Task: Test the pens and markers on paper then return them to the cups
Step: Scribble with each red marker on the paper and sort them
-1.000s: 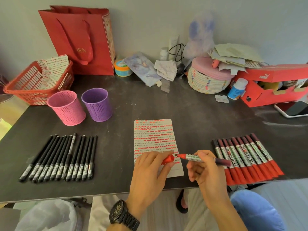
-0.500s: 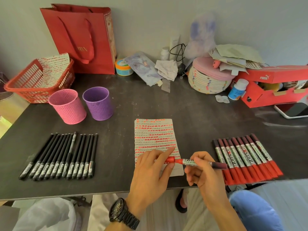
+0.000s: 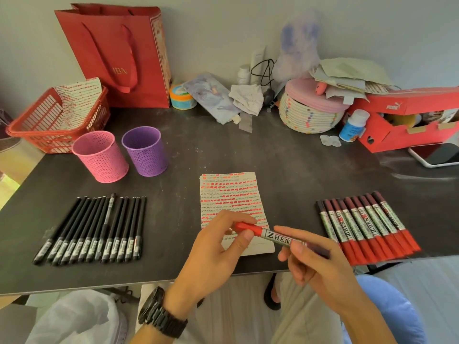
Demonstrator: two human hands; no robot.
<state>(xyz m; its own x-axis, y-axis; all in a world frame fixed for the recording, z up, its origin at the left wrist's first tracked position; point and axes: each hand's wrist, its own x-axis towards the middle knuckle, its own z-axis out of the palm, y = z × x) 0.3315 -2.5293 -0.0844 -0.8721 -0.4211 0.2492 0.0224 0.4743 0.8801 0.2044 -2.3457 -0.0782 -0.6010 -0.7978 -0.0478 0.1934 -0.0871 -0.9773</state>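
Observation:
A red marker lies level between both hands, above the near end of the paper, which is covered with red and black test strokes. My left hand pinches its red cap. My right hand grips the barrel. A row of several black pens lies on the left of the dark table. Several red markers lie in a row on the right. A pink cup and a purple cup stand behind the pens, and nothing shows inside them.
A red basket with a used sheet stands at the far left, and a red paper bag leans on the wall. A woven pot, a red shoebox, a small bottle and a phone crowd the back right.
The cap, apart from the tip one second ago, now sits on the marker. Both hands have lifted slightly off the paper with it.

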